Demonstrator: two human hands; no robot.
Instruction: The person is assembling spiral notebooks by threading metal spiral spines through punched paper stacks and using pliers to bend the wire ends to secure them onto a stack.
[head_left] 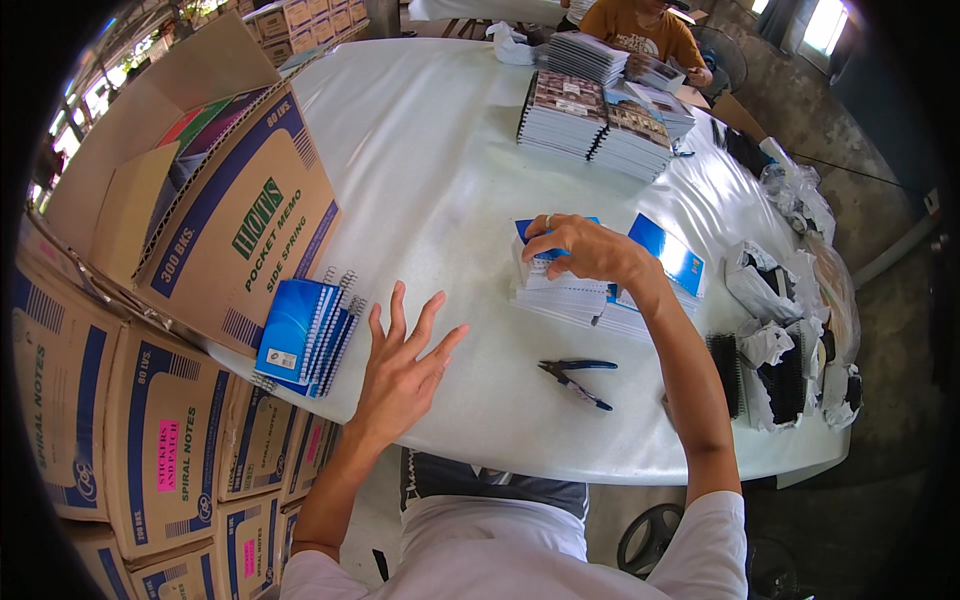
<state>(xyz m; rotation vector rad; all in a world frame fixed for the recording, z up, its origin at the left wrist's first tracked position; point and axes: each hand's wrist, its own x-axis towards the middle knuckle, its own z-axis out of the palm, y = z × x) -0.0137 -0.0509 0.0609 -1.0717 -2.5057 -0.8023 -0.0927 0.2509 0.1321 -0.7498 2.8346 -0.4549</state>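
My right hand [590,252] reaches over a stack of white-paged notepads [560,296] with blue covers. Its curled fingers close on a blue-covered notepad [548,254] at the top left of that stack; the hand hides part of the grip. Beside it stands another blue-covered pile [668,255]. Empty, with fingers spread, my left hand [405,362] hovers over the near table. To its left lies a pile of blue spiral notebooks [298,330], their wire coils showing. Pliers with dark blue handles [578,376] rest with their handles apart, nearer me than the notepad stack.
An open cardboard box [245,215] stands on the white table [425,150] at left, above stacked cartons [165,440]. Large spiral-bound books [590,120] pile up at the far side, where another person [640,35] sits. Plastic-wrapped black coils [780,375] line the right edge.
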